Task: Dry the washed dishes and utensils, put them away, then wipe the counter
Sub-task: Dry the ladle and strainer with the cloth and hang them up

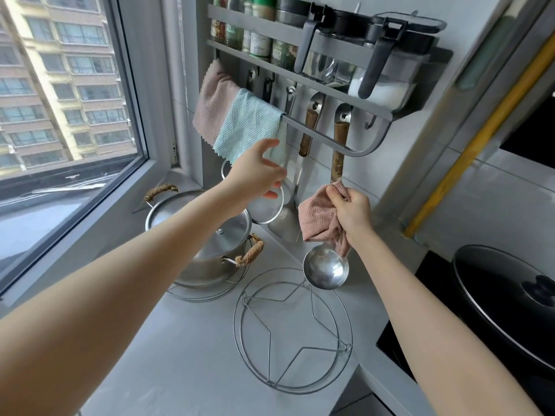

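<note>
A: Where's the ladle (pixel 326 270)?
B: Hanging from the rack (pixel 369 106), bowl low. Right grip (pixel 350 211) is closed on the cloth (pixel 315 217) around its shaft. Left grip (pixel 258 172) is spread and empty.
A: Handling?
B: Probably light, stiff, slick steel; hold the wooden handle.

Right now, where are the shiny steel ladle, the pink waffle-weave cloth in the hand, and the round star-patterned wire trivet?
Steel ladle (pixel 326 270), head view, inside its bowl.
Pink cloth (pixel 315 219), head view, its broad left fold.
Wire trivet (pixel 345 349), head view, loop at its right rim.
</note>
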Available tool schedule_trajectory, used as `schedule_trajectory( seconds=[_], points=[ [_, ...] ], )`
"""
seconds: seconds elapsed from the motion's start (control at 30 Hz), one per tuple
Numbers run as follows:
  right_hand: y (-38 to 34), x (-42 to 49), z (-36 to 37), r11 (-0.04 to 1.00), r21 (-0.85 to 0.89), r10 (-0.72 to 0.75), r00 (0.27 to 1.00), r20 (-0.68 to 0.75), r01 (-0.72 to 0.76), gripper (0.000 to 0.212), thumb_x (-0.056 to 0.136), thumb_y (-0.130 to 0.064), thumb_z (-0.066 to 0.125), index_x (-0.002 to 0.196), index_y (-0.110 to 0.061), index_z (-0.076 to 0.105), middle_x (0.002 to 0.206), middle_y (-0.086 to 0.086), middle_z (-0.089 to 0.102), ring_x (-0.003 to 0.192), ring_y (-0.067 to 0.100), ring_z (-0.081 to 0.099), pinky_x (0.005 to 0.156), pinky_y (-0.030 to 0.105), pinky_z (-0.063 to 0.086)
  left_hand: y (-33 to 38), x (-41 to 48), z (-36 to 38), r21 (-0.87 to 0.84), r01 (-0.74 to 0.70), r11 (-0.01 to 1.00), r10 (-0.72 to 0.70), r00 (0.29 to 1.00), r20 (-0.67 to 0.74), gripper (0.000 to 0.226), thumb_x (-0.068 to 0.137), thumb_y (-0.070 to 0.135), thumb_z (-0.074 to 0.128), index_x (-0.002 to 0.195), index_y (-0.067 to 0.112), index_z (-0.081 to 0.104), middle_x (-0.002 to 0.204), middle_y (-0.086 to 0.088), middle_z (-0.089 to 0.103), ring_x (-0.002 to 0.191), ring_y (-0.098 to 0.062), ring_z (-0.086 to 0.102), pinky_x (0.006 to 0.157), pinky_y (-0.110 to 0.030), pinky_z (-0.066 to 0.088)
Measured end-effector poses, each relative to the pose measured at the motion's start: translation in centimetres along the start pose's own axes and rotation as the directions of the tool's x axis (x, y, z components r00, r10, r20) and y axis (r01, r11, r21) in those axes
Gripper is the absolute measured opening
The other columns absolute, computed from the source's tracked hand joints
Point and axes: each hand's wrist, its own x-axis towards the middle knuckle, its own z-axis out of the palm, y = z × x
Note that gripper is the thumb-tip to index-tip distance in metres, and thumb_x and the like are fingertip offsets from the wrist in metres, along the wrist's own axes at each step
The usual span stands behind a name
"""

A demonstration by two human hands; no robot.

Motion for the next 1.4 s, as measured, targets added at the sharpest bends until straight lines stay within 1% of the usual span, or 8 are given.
schedule_trajectory(
  seconds=[0.5,0.67,0.83,1.03,1.13,1.2,1.27,1.4],
  points=[
    [-0.2,-6.7,1.5,0.988,0.156,0.007,0.996,-0.084,0.006,0.013,0.086,-0.030,0.069,0.074,-0.026,0.065,0.071,-0.013,0.064,0.074,0.009,0.059,0.078,0.038,0.053,-1.5,-3.4,-2.6,0.014,0.030,0.999,-0.029,0.999,-0.034,0.058,0.089,0.011,0.062,0.141,0.022,0.038,0.104,-0.008,0.065,0.093,-0.023,0.066,0.069,-0.030,0.060],
    [-4.5,-14.3,4.0,0.950,0.309,0.017,0.994,0.112,-0.051,0.015,0.088,-0.035,0.064,0.080,-0.023,0.069,0.083,0.001,0.070,0.086,0.024,0.066,0.082,0.050,0.055,-4.1,-9.9,-4.0,0.159,0.102,0.982,-0.122,0.986,0.116,0.058,0.085,0.049,0.059,0.138,0.032,0.042,0.105,0.011,0.061,0.104,-0.010,0.060,0.092,-0.029,0.049],
    [-9.7,-24.1,7.9,0.837,0.485,0.067,0.928,0.367,-0.252,0.024,0.095,-0.035,0.055,0.087,-0.015,0.066,0.087,0.018,0.068,0.076,0.036,0.065,0.068,0.060,0.052,-7.5,-20.4,-8.0,-0.176,0.152,0.973,-0.125,0.980,0.153,0.048,0.084,0.050,0.053,0.130,0.034,0.052,0.115,0.001,0.067,0.106,-0.017,0.065,0.093,-0.042,0.053],
    [-12.4,-37.2,13.6,0.904,0.398,-0.323,0.863,0.388,0.159,0.041,0.094,-0.048,0.037,0.073,-0.020,0.058,0.077,0.000,0.060,0.076,0.017,0.059,0.077,0.043,0.048,-10.0,-34.0,-11.6,-0.625,0.220,0.749,-0.281,0.960,0.002,0.049,0.090,0.062,0.037,0.123,0.034,0.060,0.102,-0.024,0.065,0.081,-0.036,0.061,0.085,-0.054,0.052],
    [-12.8,-43.9,16.3,0.838,0.325,-0.546,0.689,0.476,0.439,0.037,0.095,-0.037,0.033,0.076,-0.025,0.062,0.099,-0.003,0.064,0.093,0.016,0.057,0.086,0.042,0.042,-11.8,-38.9,-14.4,-0.835,0.214,0.507,-0.516,0.851,-0.095,0.053,0.082,0.065,0.039,0.084,0.028,0.077,0.088,-0.002,0.074,0.079,-0.019,0.068,0.082,-0.041,0.054],
    [-12.3,-48.1,17.7,0.746,0.297,-0.636,0.509,0.580,0.596,0.033,0.093,-0.033,0.034,0.088,-0.028,0.067,0.119,-0.001,0.064,0.108,0.017,0.054,0.094,0.039,0.034,-12.5,-41.8,-17.0,-0.943,0.048,0.329,-0.612,0.771,-0.175,0.047,0.081,0.056,0.050,0.066,0.017,0.071,0.059,0.001,0.065,0.048,-0.007,0.061,0.051,-0.018,0.052],
    [-12.0,-51.5,18.8,0.780,0.393,-0.598,0.394,0.698,0.487,0.033,0.090,-0.032,0.041,0.091,-0.029,0.073,0.132,-0.001,0.057,0.124,0.012,0.048,0.103,0.033,0.031,-13.7,-44.4,-19.2,-0.919,-0.080,0.385,-0.637,0.697,-0.328,0.034,0.083,0.046,0.054,0.075,0.015,0.065,0.059,0.002,0.059,0.036,-0.005,0.051,0.035,-0.012,0.039],
    [-13.7,-54.6,20.8,0.771,0.413,-0.190,0.445,0.875,-0.484,0.031,0.071,-0.024,0.070,0.099,-0.015,0.064,0.124,0.000,0.060,0.108,0.003,0.060,0.094,0.027,0.048,-16.2,-48.4,-22.2,-0.718,-0.094,0.689,-0.579,0.526,-0.624,0.032,0.096,0.035,0.049,0.101,0.005,0.058,0.083,-0.015,0.064,0.062,-0.023,0.063,0.047,-0.026,0.048]
  ],
)
